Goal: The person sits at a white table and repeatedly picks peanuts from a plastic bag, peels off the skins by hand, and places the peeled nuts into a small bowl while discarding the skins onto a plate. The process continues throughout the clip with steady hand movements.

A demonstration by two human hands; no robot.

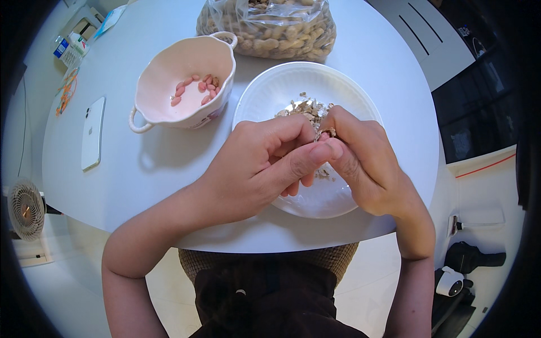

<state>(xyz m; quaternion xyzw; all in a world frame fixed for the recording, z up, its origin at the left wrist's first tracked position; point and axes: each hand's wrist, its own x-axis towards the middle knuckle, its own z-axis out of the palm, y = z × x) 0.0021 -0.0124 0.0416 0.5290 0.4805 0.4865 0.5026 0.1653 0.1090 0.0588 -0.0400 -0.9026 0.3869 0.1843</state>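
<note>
Over a white plate (262, 99), my left hand (270, 160) and my right hand (367, 156) meet at their thumbs and index fingers. Between them they grip a peanut (325, 135) in a cracked shell, its pink kernel partly showing. My fingers hide most of the shell. Broken shell pieces (310, 109) lie on the plate under and behind my hands. To the left stands a pink two-handled bowl (162, 69) with a scalloped rim. Several shelled peanut kernels (202, 85) rest at its bottom, along with one browner piece.
A clear plastic bag of unshelled peanuts (279, 40) stands behind the plate. Left of the bowl lies a white smartphone (93, 133). Orange cords (66, 91) and a plastic bottle (65, 53) are near the table's left edge. A fan (26, 209) stands beyond the white table (139, 203).
</note>
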